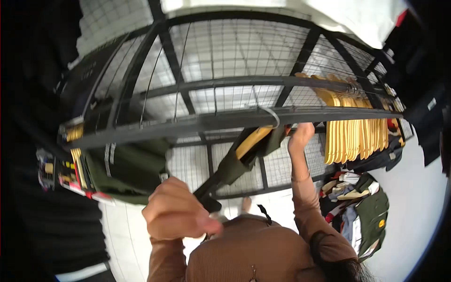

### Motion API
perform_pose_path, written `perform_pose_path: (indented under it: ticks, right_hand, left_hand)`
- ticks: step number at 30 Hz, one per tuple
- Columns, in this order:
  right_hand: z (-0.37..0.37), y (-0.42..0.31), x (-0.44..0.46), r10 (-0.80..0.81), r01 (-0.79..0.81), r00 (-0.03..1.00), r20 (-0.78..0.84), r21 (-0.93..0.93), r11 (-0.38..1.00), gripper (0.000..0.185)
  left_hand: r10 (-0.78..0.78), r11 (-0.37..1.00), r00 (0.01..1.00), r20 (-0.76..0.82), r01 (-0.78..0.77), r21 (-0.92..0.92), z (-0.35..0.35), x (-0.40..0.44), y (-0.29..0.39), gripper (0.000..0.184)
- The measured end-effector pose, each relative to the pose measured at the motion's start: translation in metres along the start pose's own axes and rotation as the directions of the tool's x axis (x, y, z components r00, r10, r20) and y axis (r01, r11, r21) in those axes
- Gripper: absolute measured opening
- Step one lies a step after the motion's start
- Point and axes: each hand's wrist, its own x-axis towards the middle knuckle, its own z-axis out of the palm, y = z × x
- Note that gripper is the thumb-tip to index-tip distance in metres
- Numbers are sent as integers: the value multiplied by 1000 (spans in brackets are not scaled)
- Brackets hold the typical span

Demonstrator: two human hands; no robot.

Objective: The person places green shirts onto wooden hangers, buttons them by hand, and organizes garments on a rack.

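Note:
A dark green garment (232,167) hangs from a wooden hanger (253,141), whose metal hook loops over the black rail. The cloth stretches diagonally down toward my left hand (176,211), which is closed, fingers curled, close to the camera. The cloth runs behind this hand, so the exact grip is partly hidden. Just right of the hanger, my right hand (301,135) is raised beneath the rail with its fingers closed together. The garment's right edge reaches close to these fingertips. What they hold, if anything, is hidden.
The black rail (202,123) crosses in front of a wire grid rack. Several wooden hangers (357,138) crowd its right end, above piled clothes (354,207) on the floor. Another dark green garment (127,169) hangs left. White cloth (347,19) drapes overhead.

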Motion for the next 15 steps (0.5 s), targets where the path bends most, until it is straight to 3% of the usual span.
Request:
perform_pose_path:
  ticks: [2,3,5,6,7,9,13,15]
  right_hand:
    - [10,40,-5,-244,291,945,218,-215,932,30]
    - [11,56,-13,-231,283,940,249,-200,938,30]
    - [12,88,-21,-53,66,994,100,-125,990,31]
    - [9,105,-25,44,-42,999,27,-82,996,32]
    - [-1,129,-31,50,-47,998,42,-80,996,32]
    - [-24,175,-34,300,-305,952,-58,-174,936,32]
    - [-47,129,-16,287,-282,958,24,-124,951,32]
    - [-44,91,-4,254,-251,964,82,-40,967,42]
  left_hand:
    - [256,957,965,-56,-261,-128,24,20,23,25]
    - [247,959,968,-45,-251,-132,26,20,36,26]
    - [236,964,971,-47,-240,-116,34,21,60,27]
    - [133,986,988,-75,-140,-90,43,23,75,23]
    - [30,997,994,-100,-37,-72,51,23,89,19]
    - [-70,997,990,-126,64,-48,57,23,96,15]
    - [-46,995,994,-103,37,-89,59,25,96,13]
    - [-69,975,996,-64,54,-214,60,24,94,14]
